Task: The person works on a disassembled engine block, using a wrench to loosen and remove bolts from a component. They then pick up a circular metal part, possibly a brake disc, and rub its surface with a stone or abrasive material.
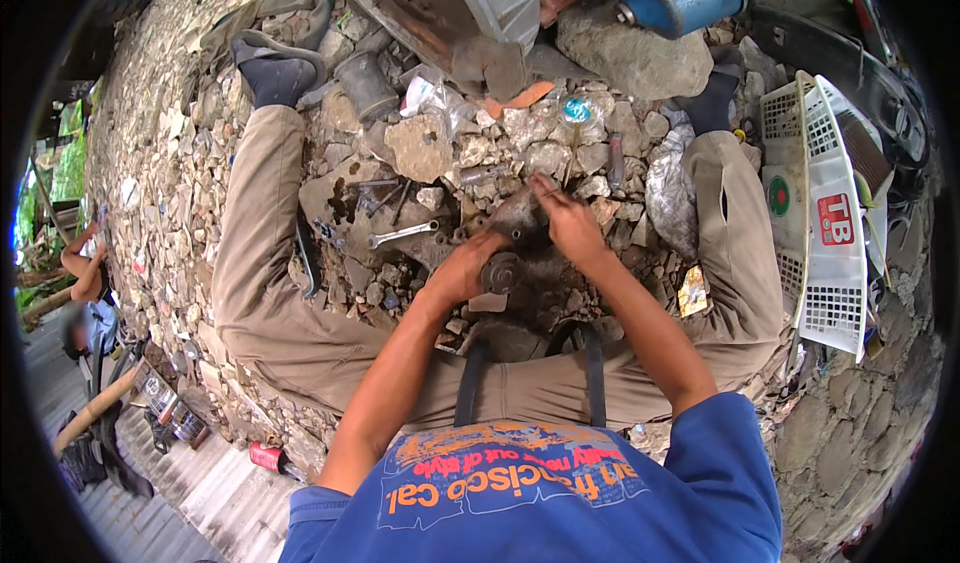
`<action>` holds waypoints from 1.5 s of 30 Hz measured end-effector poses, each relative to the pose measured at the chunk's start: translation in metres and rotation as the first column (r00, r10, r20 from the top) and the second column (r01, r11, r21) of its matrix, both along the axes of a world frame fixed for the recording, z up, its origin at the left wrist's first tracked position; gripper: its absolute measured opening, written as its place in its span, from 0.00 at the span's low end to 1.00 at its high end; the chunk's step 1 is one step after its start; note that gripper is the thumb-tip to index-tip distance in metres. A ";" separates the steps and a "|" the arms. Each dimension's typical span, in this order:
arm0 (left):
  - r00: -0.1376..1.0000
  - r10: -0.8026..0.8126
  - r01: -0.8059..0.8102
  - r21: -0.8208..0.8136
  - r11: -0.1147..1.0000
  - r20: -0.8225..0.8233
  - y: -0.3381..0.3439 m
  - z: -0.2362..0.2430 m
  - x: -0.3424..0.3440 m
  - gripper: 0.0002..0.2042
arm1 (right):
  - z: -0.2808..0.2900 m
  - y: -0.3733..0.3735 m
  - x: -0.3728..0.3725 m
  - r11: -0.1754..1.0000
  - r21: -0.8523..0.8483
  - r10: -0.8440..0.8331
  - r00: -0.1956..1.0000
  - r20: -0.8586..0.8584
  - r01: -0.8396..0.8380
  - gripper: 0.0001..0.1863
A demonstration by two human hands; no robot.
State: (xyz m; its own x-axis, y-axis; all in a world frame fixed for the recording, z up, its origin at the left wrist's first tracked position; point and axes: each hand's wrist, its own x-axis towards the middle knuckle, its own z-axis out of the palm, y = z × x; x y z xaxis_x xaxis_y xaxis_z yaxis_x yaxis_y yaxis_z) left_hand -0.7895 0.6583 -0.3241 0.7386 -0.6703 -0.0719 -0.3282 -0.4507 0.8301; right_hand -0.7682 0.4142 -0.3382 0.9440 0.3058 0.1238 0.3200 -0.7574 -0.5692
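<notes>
My left hand point(470, 268) is wrapped round the near-left side of a dark, greasy metal part point(517, 219), an irregular casting with holes. A round, stubby piece point(499, 274) shows beside that hand's fingers. At the far end of the casting, my right hand point(568, 225) has its fingertips pressed together; anything small between them is hidden. The casting lies between my legs, just above the stony ground. Left of it, a combination wrench point(404, 233) rests on a dirty metal piece point(428, 253).
Stones and rubble point(418, 148) cover the ground. Ahead stands a large metal housing point(500, 8), with a blue canister point(680, 1) beside a big rock point(632, 53). To the right is a white plastic crate point(838, 218). Another person point(92, 298) sits at far left.
</notes>
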 end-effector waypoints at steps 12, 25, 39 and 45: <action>0.974 0.107 -0.177 0.373 0.911 0.199 -0.005 0.024 -0.003 0.55 | -0.002 0.016 -0.022 0.976 -0.204 0.103 0.983 0.149 -0.072 0.19; 0.988 0.043 -0.113 0.509 0.853 0.148 -0.009 0.031 0.003 0.54 | -0.004 0.007 0.012 0.995 -0.003 0.095 0.978 0.185 -0.096 0.15; 0.838 0.542 -0.353 0.698 0.624 -0.060 0.038 0.062 0.018 0.32 | -0.007 0.005 0.016 0.972 -0.179 -0.130 0.983 0.129 0.152 0.09; 0.693 0.695 -0.506 0.559 0.657 -0.191 0.057 0.037 0.007 0.25 | 0.000 0.030 -0.008 0.990 -0.038 0.142 0.975 0.173 -0.137 0.10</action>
State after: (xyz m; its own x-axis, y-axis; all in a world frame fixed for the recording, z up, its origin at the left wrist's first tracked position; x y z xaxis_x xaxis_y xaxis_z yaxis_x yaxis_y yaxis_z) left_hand -0.7827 0.7151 -0.2870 0.8136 0.0939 -0.5738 0.4274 -0.7656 0.4807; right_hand -0.7764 0.4443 -0.3381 0.8561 0.4385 0.2737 0.5167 -0.7119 -0.4756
